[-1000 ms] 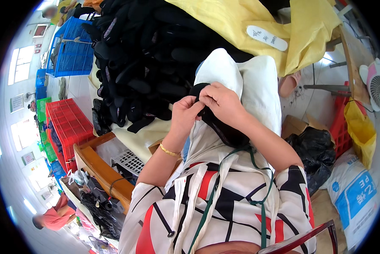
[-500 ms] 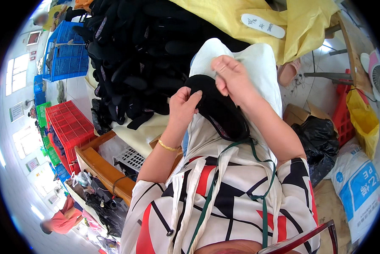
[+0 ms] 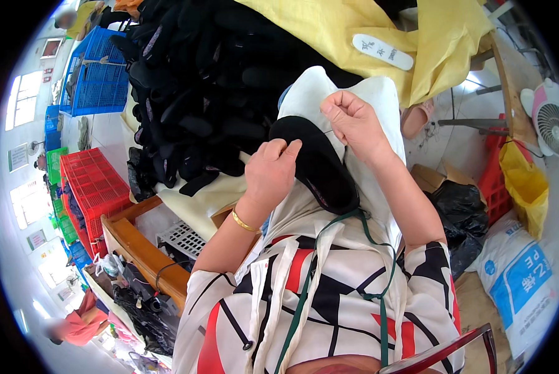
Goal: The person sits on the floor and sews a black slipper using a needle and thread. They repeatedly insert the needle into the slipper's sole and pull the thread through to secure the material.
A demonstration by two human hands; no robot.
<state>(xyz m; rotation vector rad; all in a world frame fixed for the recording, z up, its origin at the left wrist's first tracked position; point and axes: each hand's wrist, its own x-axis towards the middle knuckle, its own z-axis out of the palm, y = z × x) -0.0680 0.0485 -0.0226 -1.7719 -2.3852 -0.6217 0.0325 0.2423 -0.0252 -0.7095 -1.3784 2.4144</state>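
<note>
A black fabric shoe [image 3: 322,163] lies on my lap over the white apron [image 3: 379,100], its opening toward me. My left hand [image 3: 272,169] is closed on the shoe's left edge, near the toe. Raised just off the shoe's right side, my right hand [image 3: 358,124] pinches its fingertips together. A thin line shows between those fingertips and the shoe, too fine to name. Green and white cords [image 3: 379,293] hang down my front below the shoe.
A large heap of black shoes [image 3: 211,93] lies ahead and left. A white insole [image 3: 383,52] rests on yellow cloth [image 3: 441,56]. Blue [image 3: 98,75] and red crates [image 3: 95,193] and a wooden drawer [image 3: 148,249] stand left. Right are a fan [image 3: 550,121] and a black bag [image 3: 457,209].
My right hand has moved slightly right and down, away from the shoe's toe. My left hand has turned, its knuckles now facing up, and the shoe has shifted a little.
</note>
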